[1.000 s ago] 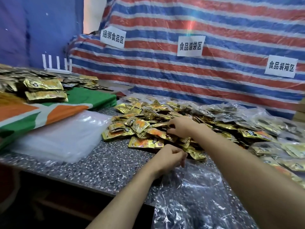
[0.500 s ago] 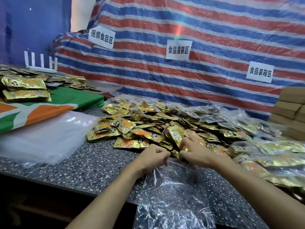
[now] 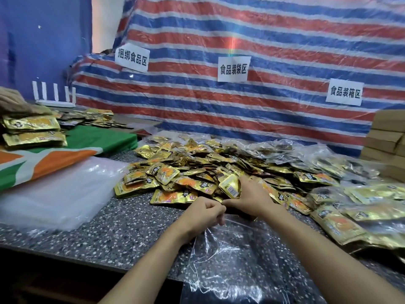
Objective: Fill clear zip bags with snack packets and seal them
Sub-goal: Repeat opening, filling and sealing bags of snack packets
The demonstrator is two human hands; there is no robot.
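Head view: how far along is this one?
— Hardly begun. The clear zip bag (image 3: 230, 260) lies flat on the counter (image 3: 109, 233), apparently empty; the left hand (image 3: 203, 212) pinches its mouth.
— And the right hand (image 3: 252, 198)?
— Just beyond the bag's mouth, gripping one gold packet (image 3: 230, 186) at the loose pile's (image 3: 192, 167) edge. Filled bags (image 3: 370, 193) lie right of it. Filling and sealing remain.

Soft, even light falls from above and ahead of me, with almost no hard shadows on the worktop (image 3: 109, 233); below its near edge everything goes black. A rainbow flare streaks the striped tarp (image 3: 285, 51). The snack packet (image 3: 230, 186) in my right hand (image 3: 252, 199) glints, and the clear zip bag (image 3: 230, 260) throws white glare. The cardboard boxes (image 3: 385, 137) at the right edge smear and bend.
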